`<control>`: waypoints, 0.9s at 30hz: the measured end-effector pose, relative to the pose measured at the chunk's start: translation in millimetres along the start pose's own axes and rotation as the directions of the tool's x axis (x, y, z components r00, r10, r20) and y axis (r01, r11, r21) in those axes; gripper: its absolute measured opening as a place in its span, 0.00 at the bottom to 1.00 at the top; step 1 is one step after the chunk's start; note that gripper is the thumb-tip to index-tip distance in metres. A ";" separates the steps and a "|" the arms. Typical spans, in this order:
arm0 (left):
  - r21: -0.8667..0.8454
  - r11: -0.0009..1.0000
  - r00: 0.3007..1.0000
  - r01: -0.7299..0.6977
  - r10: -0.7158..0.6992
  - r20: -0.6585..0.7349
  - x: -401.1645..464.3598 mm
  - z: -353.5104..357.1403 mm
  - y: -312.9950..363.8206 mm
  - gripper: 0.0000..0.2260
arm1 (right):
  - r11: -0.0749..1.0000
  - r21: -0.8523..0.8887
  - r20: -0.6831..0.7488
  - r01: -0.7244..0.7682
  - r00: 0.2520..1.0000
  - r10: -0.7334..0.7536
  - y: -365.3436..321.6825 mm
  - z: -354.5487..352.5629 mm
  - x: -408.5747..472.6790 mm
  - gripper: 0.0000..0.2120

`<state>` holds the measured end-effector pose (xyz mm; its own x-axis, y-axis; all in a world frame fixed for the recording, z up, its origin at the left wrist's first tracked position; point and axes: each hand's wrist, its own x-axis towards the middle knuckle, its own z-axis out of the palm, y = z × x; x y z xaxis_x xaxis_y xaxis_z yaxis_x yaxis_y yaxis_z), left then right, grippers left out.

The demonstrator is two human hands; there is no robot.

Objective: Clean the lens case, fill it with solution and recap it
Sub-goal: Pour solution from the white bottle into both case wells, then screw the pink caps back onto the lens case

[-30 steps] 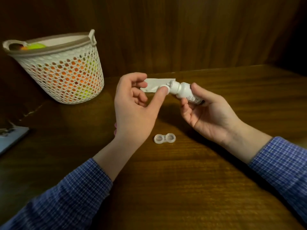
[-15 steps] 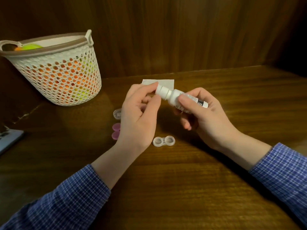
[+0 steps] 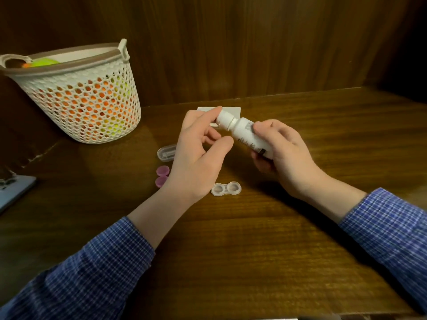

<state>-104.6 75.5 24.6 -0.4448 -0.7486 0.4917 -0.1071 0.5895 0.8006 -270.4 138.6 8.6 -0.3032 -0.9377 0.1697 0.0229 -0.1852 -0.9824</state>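
Note:
My right hand (image 3: 283, 152) grips a small white solution bottle (image 3: 248, 133), tilted with its neck toward the upper left. My left hand (image 3: 198, 155) is at the bottle's white cap (image 3: 225, 120): the index finger curls over the far side and the thumb sits just under the neck. The clear lens case (image 3: 226, 188) lies open on the wooden table (image 3: 254, 250), below and between both hands. Its two wells face up, uncapped. Two pink caps (image 3: 162, 175) lie on the table left of my left hand.
A small clear plastic holder (image 3: 164, 154) lies above the pink caps. A white paper sheet (image 3: 234, 110) lies behind the bottle. A white perforated basket (image 3: 80, 98) of orange and green items stands at the back left. A grey flat device (image 3: 13, 192) sits at the left edge.
Both hands and the bottle shifted slightly lower and closer to the case. The left fingers went from holding the cap's tip to wrapping over it. The lens case has not moved.

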 end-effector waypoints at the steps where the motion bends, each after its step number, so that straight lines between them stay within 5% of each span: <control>1: 0.024 1.000 1.000 0.006 -0.006 0.007 2.9 -0.1 1.2 0.26 | 1.000 -0.016 0.013 -0.009 1.000 0.009 -1.7 -1.3 2.2 0.10; 4: 0.139 0.990 0.998 -0.012 0.003 0.065 22.3 2.9 7.7 0.23 | 0.996 -0.076 0.160 0.052 0.986 -0.039 -7.2 -13.4 13.9 0.13; 7: 0.431 0.887 0.980 -0.168 0.103 0.171 57.8 15.5 18.5 0.22 | 0.978 -0.195 0.222 0.074 0.975 -0.030 -5.7 -36.4 28.5 0.15; 11: 0.499 0.820 0.907 -0.279 0.055 0.417 93.5 53.2 32.2 0.26 | 0.765 -0.643 -0.079 0.024 0.992 -0.098 1.4 -81.4 50.1 0.18; 13: 0.504 0.820 0.875 -0.271 -0.008 0.484 101.0 71.3 36.0 0.29 | 0.673 -0.737 -0.229 -0.058 0.959 -0.168 5.8 -105.4 58.2 0.22; 18: 0.483 0.843 0.905 -0.235 0.009 0.424 107.7 82.8 38.5 0.25 | 0.652 -0.703 -0.525 -0.284 0.826 -0.207 12.8 -148.3 65.0 0.24; 24: 0.500 0.848 0.934 -0.177 -0.015 0.357 100.9 58.0 25.0 0.20 | 0.662 -0.635 -0.571 -0.398 0.819 -0.054 9.7 -150.3 63.3 0.31; 27: 0.520 0.845 0.955 -0.128 -0.036 0.294 92.1 31.4 18.2 0.19 | 0.549 -0.660 -0.618 -0.512 0.786 -0.010 -7.5 -142.7 58.9 0.42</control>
<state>-175.4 26.8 73.7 -0.6822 -0.6473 0.3400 -0.4959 0.7514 0.4354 -424.3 126.7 14.9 -0.8271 -0.5539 0.0954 -0.4615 0.5723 -0.6779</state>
